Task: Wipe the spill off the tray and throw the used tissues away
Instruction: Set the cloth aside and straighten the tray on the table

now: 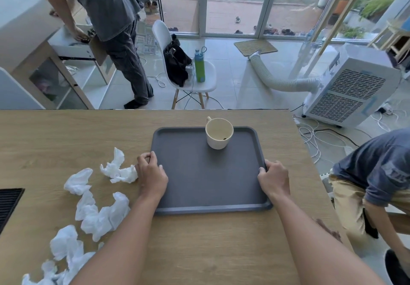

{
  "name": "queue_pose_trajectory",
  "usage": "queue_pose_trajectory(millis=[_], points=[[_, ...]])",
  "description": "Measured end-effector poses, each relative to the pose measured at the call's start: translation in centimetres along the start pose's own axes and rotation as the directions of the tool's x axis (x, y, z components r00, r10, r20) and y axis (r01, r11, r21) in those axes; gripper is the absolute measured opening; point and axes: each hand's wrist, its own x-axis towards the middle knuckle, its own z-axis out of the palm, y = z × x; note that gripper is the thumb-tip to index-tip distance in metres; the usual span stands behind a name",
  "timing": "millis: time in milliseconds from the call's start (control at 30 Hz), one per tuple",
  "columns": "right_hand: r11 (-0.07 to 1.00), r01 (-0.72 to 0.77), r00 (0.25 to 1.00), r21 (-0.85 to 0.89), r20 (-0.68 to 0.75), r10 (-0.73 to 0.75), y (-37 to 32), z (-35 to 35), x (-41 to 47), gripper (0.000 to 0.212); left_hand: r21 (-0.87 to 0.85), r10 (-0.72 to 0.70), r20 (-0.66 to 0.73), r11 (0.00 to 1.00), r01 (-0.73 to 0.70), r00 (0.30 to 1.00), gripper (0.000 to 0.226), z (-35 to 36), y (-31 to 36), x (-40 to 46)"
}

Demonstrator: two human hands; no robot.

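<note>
- Your left hand [150, 173] grips the left rim of the grey tray [206, 187] at frame centre, fingers curled over the edge; your right hand [274, 179] clamps the right rim the same way, thumb on top
- The tray lies flat on the wooden table [199, 251], with a cream mug [218, 133] standing upright near its far edge, toward the upper middle of the tray
- The tray's surface looks dry and even from here, with no pool or streak that you can pick out, so the wiping seems done or close to it
- The crumpled tissues [93, 207] are scattered on the table at lower left, the nearest wad just beside your left hand; none has been thrown away, so that half of the task is left
- No bin shows anywhere in the frame, so where the tissues should go cannot be told
- The lowest tissues run off the bottom left corner, so their full count is hidden
- A small dark speck sits inside the mug; whether it is residue or liquid is too small to tell
- Your fingertips under both rims are hidden by the tray edge
- A thin film on the matte grey surface could escape this view
</note>
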Motion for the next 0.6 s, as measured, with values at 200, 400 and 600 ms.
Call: queue_pose_trajectory(millis=[200,400,600], points=[[1.0,-0.004,1.0,0.011,-0.009,0.004,-0.28,0.11,0.36,0.014,-0.005,0.015,-0.002,1.0,-0.015,1.0,0.048,-0.01,0.13,0.69],[1.0,-0.006,1.0,0.004,-0.006,0.006,-0.27,0.23,0.45,0.013,-0.024,0.009,-0.004,1.0,-0.009,1.0,0.047,0.35,-0.14,1.12],[1.0,-0.004,1.0,0.019,-0.004,0.004,-0.31,0.03,0.31,0.012,-0.007,0.003,0.023,1.0,-0.003,1.0,0.05,-0.02,-0.04,0.89]])
